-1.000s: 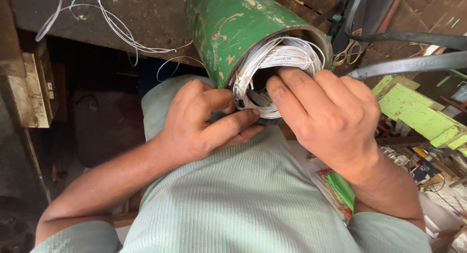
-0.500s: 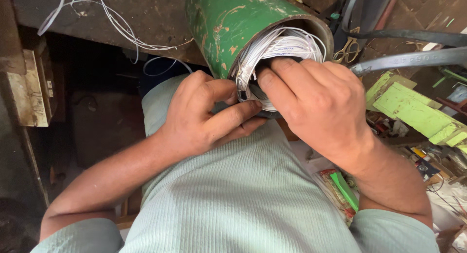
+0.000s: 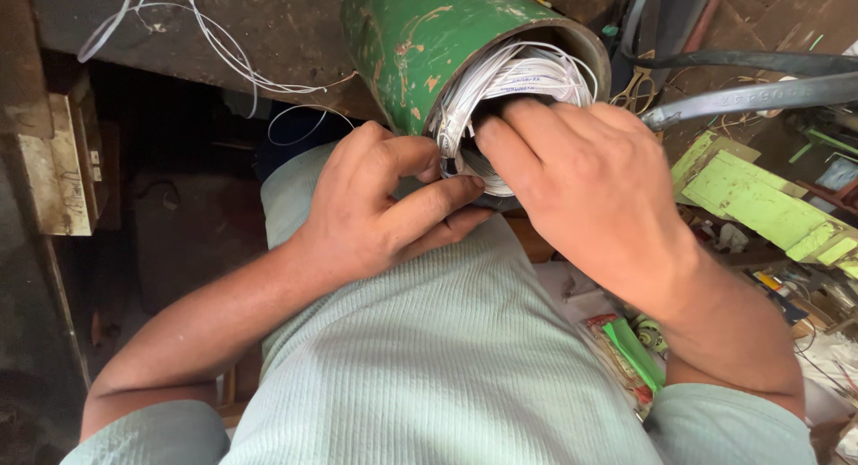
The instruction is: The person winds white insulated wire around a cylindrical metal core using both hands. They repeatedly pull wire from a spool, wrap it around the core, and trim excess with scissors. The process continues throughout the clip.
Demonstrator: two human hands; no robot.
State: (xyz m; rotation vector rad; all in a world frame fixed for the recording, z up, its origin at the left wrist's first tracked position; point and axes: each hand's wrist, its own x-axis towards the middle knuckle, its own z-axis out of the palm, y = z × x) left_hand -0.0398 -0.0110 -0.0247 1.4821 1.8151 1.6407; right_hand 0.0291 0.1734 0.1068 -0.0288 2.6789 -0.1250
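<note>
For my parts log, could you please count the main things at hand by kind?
Green cylinder: 1
White wire coil: 1
Hands at the coil, left hand and right hand: 2
Grey hoses: 2
Total: 6

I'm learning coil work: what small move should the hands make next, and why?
Probably press the white wire coil a little deeper into the green cylinder. The right hand has fingers on the windings at the mouth, the left hand pinches the rim, and some turns bulge outward.
</note>
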